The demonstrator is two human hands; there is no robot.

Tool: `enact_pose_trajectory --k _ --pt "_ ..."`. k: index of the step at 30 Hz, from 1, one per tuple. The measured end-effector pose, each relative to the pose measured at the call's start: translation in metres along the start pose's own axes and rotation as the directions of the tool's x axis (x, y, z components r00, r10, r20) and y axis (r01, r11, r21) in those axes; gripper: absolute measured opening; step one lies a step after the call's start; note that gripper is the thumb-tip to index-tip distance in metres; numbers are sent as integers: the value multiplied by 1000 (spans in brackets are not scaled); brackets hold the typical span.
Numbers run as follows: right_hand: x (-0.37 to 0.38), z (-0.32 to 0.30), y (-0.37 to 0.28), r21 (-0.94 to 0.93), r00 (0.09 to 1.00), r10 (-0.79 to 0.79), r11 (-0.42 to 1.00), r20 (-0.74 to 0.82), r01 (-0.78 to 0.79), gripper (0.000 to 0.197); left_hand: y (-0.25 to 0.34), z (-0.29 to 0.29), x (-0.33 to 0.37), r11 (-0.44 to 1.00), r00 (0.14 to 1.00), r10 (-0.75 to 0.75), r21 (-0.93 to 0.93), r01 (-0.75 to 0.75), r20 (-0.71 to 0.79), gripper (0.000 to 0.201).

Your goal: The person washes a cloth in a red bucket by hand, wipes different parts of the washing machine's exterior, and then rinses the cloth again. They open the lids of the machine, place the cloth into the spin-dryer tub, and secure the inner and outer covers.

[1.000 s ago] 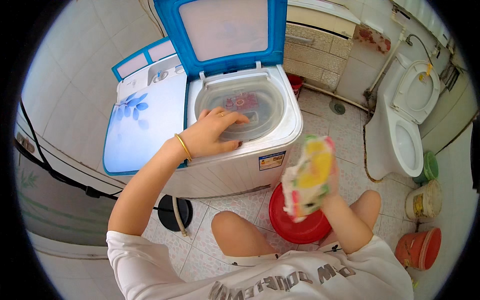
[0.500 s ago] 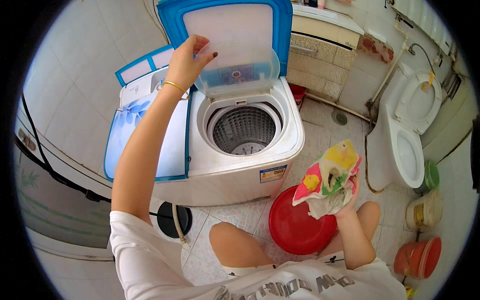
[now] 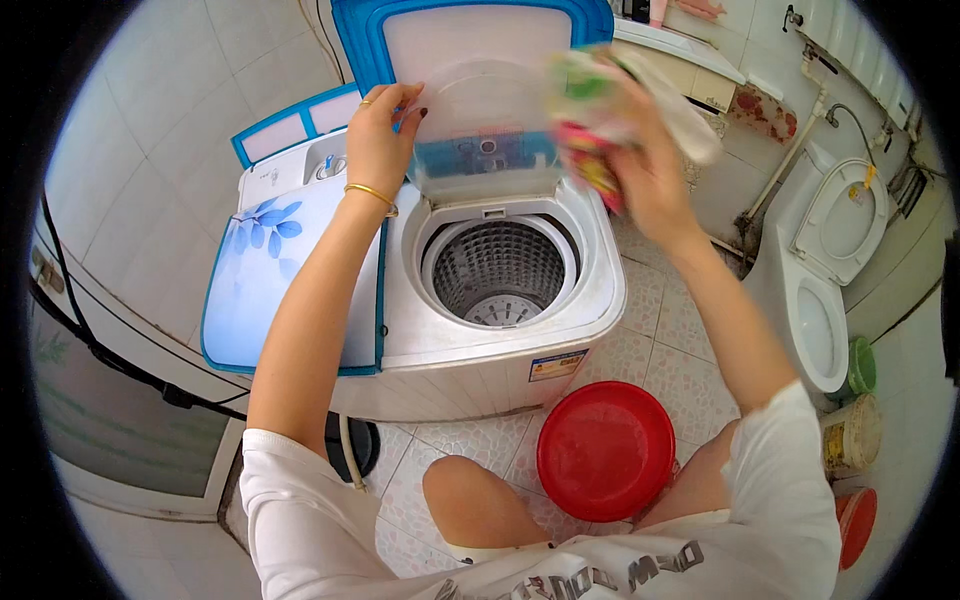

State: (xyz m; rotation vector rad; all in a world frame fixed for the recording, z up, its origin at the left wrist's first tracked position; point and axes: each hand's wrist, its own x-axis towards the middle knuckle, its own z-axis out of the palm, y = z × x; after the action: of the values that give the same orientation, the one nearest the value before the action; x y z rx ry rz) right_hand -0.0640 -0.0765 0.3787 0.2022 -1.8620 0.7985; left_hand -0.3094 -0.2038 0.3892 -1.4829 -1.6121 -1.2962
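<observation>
My left hand, with a gold bangle at its wrist, pinches the left edge of the clear plastic inner lid and holds it upright. Behind it the blue-rimmed outer lid stands raised. Below is the round drum of the twin-tub washing machine, with holes in its wall and no laundry visible inside. My right hand grips a crumpled cloth in pink, green and white, smeared by motion. The cloth is up beside the right edge of the lids, in front of the counter.
On the tiled floor a red basin stands before the machine, near my knees. A white toilet is at the right, with a green bucket and other tubs beside it. A pale hose runs down past a black basin.
My right hand has lifted the cloth from above the red basin up and away to beside the lids. My left hand still holds the inner lid, and the whole view has shifted slightly.
</observation>
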Motion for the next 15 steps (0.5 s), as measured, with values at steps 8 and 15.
enact_pose_trajectory --k 8,15 --pt "37 37 80 -676 898 -170 605 406 420 51 -2 0 2 998 1000 18 56 -17 -6 18" --pt "-14 8 80 -663 978 -69 725 196 184 44 -5 0 3 999 1000 19 38 -19 -7 21"
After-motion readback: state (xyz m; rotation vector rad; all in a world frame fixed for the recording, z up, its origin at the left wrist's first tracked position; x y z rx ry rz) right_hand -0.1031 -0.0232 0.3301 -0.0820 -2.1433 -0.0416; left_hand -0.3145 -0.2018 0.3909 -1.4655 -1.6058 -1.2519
